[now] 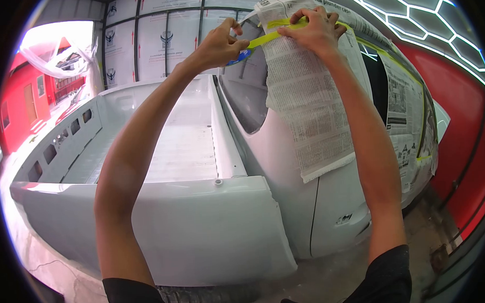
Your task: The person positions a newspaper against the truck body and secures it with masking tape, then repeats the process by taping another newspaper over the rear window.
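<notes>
Up at the cab's rear side edge, my left hand [217,45] is closed around a roll of yellow-green masking tape [240,57] with a blue core. A strip of that tape [264,40] runs from the roll across to the newspaper. My right hand [317,33] has bent fingers, its thumb and fingertips holding the strip against the top of the newspaper sheet [312,95]. The sheet hangs over the side window and rear pillar of the white pickup cab [290,155], its lower edge loose over the door.
The white truck bed [183,137] spreads out at left, its side panel [202,227] between me and the bed floor. More newspaper [404,103] covers the front windows. A red wall [443,91] stands at right, a tire [205,296] below.
</notes>
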### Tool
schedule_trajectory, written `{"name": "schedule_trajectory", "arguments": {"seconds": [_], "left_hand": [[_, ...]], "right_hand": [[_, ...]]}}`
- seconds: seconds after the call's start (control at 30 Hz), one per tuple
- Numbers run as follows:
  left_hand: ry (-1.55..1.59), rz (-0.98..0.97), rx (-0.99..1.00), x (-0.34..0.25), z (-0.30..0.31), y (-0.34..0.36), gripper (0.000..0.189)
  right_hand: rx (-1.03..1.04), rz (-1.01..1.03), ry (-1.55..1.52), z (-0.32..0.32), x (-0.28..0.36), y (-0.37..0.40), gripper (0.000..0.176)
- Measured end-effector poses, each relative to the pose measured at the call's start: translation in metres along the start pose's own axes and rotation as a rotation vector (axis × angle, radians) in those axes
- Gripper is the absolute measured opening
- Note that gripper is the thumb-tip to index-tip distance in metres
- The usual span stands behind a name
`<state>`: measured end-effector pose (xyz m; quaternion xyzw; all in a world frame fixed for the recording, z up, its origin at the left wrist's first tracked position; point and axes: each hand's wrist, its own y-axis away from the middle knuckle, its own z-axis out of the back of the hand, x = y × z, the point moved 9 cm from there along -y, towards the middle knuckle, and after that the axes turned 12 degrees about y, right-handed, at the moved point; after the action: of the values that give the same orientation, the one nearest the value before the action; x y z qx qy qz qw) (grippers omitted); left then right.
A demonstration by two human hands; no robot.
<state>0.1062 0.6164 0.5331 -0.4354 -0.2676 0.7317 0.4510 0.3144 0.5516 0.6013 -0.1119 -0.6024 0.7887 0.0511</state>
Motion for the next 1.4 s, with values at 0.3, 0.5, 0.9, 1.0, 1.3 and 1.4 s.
{"name": "schedule_trajectory", "arguments": {"seconds": [0.3,0.5,0.9,1.0,1.3,1.4], "left_hand": [[0.210,0.170,-0.055,0.040,-0.024,-0.010,0.039],[0.307,0.183,-0.080,0.048,-0.027,-0.008,0.037],[0.348,0.276,-0.136,0.055,-0.033,-0.013,0.031],[0.412,0.290,-0.127,0.058,-0.034,-0.012,0.030],[0.554,0.620,-0.195,0.124,-0.041,-0.002,0.027],[-0.264,0.349,-0.235,0.101,-0.013,0.020,0.019]], "right_hand": [[-0.065,0.112,0.048,0.001,0.011,-0.001,0.039],[-0.052,0.516,0.134,0.019,0.093,0.013,0.018],[0.210,0.637,0.222,-0.018,0.111,0.009,0.007],[0.220,0.648,0.202,-0.023,0.108,0.010,0.008],[0.125,0.682,0.069,-0.022,0.110,0.015,0.007],[0.233,0.706,0.136,-0.031,0.111,0.011,0.009]]}}
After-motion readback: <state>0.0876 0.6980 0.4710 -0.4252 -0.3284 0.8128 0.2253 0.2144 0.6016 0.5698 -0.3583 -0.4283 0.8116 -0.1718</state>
